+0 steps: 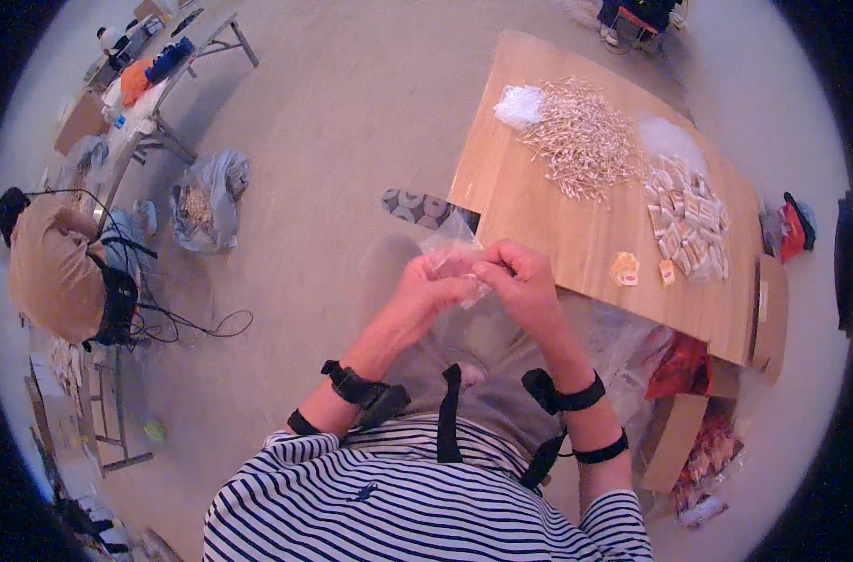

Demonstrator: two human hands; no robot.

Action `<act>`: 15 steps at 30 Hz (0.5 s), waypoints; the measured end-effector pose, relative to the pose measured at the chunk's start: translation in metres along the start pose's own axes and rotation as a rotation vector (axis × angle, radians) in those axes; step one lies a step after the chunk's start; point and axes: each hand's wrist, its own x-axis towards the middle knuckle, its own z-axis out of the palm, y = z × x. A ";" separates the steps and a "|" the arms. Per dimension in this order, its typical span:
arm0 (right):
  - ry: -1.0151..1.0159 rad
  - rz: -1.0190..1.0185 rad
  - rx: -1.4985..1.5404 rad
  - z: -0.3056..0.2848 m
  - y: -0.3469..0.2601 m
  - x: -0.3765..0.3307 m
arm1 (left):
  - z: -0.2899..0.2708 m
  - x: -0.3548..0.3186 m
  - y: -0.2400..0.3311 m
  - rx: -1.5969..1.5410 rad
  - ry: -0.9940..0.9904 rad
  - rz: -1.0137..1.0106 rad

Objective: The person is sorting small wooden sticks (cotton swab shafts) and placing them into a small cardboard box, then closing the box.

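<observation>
In front of my lap, off the near left edge of the table, my left hand [432,284] grips a small clear plastic bag [455,230]. My right hand [522,278] is closed with thumb and fingers pinching the same bag from the other side. The bag's contents, if any, cannot be made out. On the wooden table [515,211] to the right lies a heap of small pale wooden pieces [581,136]. Beside it is a pile of filled small packets [689,225]. Orange-and-white labels [625,269] lie nearer to me.
Clear plastic bags [520,106] lie at the heap's far left, more [673,142] to its right. Under the table's near side stand an open carton [674,440] and red packages [679,365]. At left, a person [61,267] sits near a sack [209,201] on the floor.
</observation>
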 end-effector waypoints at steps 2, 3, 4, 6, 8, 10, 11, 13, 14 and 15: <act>-0.013 -0.012 -0.028 0.008 -0.002 0.000 | -0.007 0.000 -0.002 0.055 0.045 0.031; 0.001 0.008 -0.019 0.011 0.001 -0.001 | -0.007 -0.001 -0.001 0.064 0.066 0.039; 0.016 0.029 -0.011 0.014 0.006 -0.002 | -0.007 -0.001 0.000 0.073 0.085 0.046; 0.035 0.038 -0.016 0.015 0.007 -0.004 | -0.004 -0.003 0.004 0.113 0.137 0.059; 0.044 0.014 -0.043 0.009 0.002 -0.008 | -0.009 -0.005 0.004 0.151 0.161 0.053; 0.028 0.097 -0.116 -0.001 0.009 -0.021 | -0.029 -0.015 0.008 0.185 0.158 0.036; 0.018 0.138 -0.151 -0.008 0.015 -0.032 | -0.035 -0.021 0.010 0.186 0.136 0.033; -0.046 0.284 -0.049 -0.024 0.030 -0.062 | -0.041 -0.036 0.018 0.196 0.091 0.027; -0.046 0.296 -0.068 -0.032 0.036 -0.082 | -0.043 -0.045 0.019 0.193 0.047 0.025; -0.041 0.313 -0.091 -0.041 0.041 -0.104 | -0.044 -0.053 0.018 0.187 -0.004 0.019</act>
